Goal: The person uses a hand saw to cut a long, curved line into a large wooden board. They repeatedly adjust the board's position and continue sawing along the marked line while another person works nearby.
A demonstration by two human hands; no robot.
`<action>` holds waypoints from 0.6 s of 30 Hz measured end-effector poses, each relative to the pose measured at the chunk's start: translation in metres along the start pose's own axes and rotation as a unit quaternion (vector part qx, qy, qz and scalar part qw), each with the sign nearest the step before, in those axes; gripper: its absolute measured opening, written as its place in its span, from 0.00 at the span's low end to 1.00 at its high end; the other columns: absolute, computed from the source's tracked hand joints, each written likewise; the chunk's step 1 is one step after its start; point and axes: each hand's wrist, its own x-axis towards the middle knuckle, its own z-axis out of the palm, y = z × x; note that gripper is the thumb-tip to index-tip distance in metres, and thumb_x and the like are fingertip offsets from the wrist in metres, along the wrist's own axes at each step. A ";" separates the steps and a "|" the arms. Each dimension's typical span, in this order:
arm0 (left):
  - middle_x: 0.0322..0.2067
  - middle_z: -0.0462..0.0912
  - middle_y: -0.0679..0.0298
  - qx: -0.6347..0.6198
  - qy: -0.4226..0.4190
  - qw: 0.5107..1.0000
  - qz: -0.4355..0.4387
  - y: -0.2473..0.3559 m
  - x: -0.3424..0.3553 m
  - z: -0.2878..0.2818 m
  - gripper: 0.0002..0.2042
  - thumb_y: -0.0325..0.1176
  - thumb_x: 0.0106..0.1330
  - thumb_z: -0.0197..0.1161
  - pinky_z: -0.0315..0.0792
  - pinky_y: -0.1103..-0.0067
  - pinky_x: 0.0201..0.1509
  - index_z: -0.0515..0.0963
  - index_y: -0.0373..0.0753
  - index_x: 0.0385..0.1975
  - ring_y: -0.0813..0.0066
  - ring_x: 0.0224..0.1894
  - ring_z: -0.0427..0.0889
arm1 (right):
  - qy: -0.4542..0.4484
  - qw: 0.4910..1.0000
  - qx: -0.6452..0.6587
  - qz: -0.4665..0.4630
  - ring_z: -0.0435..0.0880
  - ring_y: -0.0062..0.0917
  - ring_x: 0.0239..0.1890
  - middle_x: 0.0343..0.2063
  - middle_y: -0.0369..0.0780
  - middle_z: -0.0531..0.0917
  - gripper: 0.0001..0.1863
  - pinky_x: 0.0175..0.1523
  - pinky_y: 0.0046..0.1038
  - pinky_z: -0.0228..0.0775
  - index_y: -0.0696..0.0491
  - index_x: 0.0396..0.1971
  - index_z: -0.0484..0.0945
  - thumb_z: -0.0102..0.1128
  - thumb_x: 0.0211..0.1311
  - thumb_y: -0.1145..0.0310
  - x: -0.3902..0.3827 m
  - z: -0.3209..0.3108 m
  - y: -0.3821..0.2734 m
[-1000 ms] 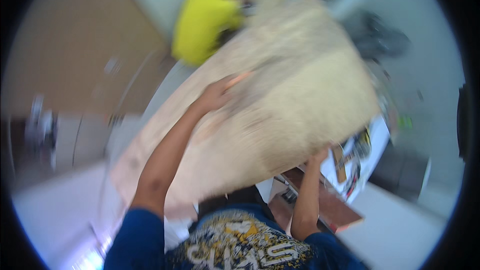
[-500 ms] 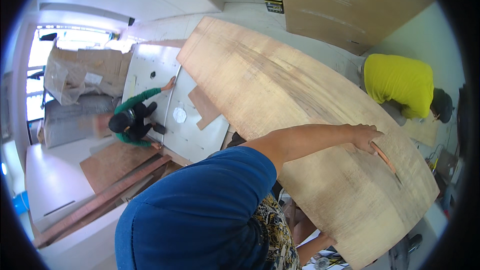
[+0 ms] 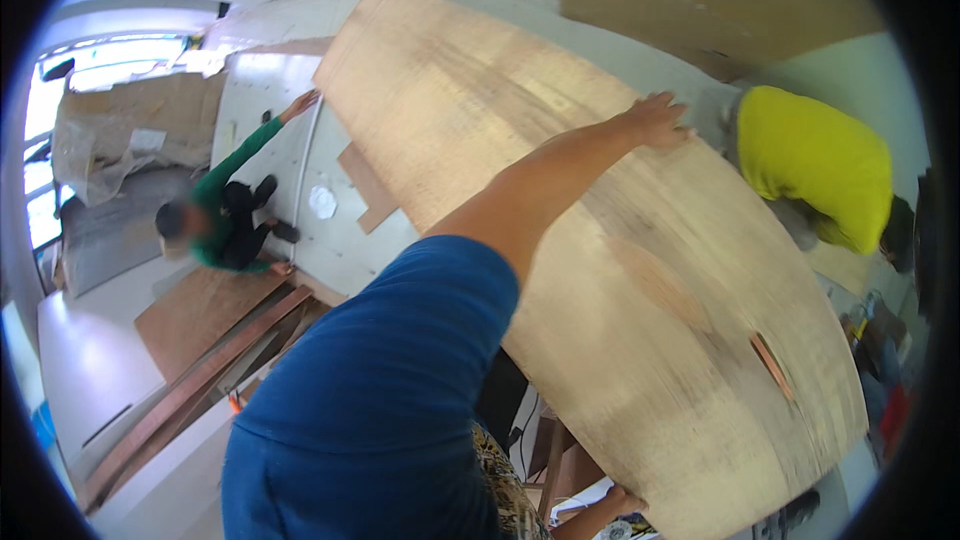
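Observation:
A large pale plywood sheet [image 3: 600, 340] fills the centre and right, a narrow orange-edged slot [image 3: 770, 365] near its right end. My left hand [image 3: 658, 120] reaches across it to the far edge, fingers bent over that edge. My right hand [image 3: 622, 502], low at the near edge, grips the sheet, its fingers partly hidden.
A person in green [image 3: 225, 215] crouches at left on a white board [image 3: 320, 255], holding a long white strip [image 3: 305, 165]. A person in yellow [image 3: 810, 160] bends beyond the sheet. Cardboard [image 3: 700, 0] leans behind. Wooden planks [image 3: 210, 380] lie at lower left.
My view has swung round toward the green-sleeved person. My left hand has left the slot and moved to the sheet's far edge. My right hand stays on the near edge.

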 end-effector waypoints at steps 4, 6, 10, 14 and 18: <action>0.68 0.73 0.49 0.070 -0.053 0.993 -0.074 -0.069 0.029 -0.033 0.35 0.65 0.76 0.43 0.52 0.42 0.75 0.78 0.41 0.65 0.48 0.72 0.68 | 0.022 0.998 -0.042 -0.040 0.68 0.46 0.72 0.73 0.46 0.69 0.42 0.73 0.56 0.64 0.51 0.75 0.63 0.43 0.75 0.34 0.002 0.002 0.008; 0.65 0.78 0.51 0.085 -0.086 0.990 -0.079 -0.087 0.027 -0.033 0.36 0.65 0.77 0.39 0.51 0.42 0.75 0.81 0.41 0.61 0.48 0.71 0.70 | 0.019 0.997 -0.065 -0.043 0.68 0.46 0.72 0.73 0.46 0.69 0.41 0.73 0.55 0.64 0.51 0.75 0.63 0.44 0.75 0.34 0.000 0.004 0.006; 0.63 0.80 0.53 0.110 -0.100 0.987 -0.053 -0.064 0.031 -0.033 0.36 0.64 0.79 0.36 0.50 0.45 0.75 0.83 0.41 0.58 0.49 0.70 0.71 | 0.006 0.996 -0.085 -0.033 0.69 0.46 0.72 0.72 0.46 0.69 0.41 0.73 0.55 0.64 0.51 0.75 0.63 0.44 0.75 0.35 -0.019 0.004 0.011; 0.64 0.81 0.59 0.130 -0.113 0.981 -0.088 -0.074 0.021 -0.037 0.34 0.63 0.79 0.38 0.48 0.47 0.76 0.82 0.44 0.62 0.55 0.71 0.71 | -0.031 0.993 -0.117 -0.006 0.69 0.45 0.72 0.72 0.46 0.69 0.41 0.73 0.55 0.64 0.51 0.75 0.63 0.45 0.75 0.35 -0.034 0.020 0.027; 0.62 0.81 0.61 0.135 -0.106 0.982 -0.077 -0.074 0.020 -0.037 0.33 0.63 0.79 0.38 0.51 0.49 0.73 0.82 0.45 0.61 0.57 0.69 0.72 | -0.047 0.990 -0.132 -0.005 0.69 0.45 0.72 0.72 0.46 0.70 0.41 0.73 0.55 0.64 0.51 0.74 0.63 0.46 0.75 0.35 -0.040 0.023 0.029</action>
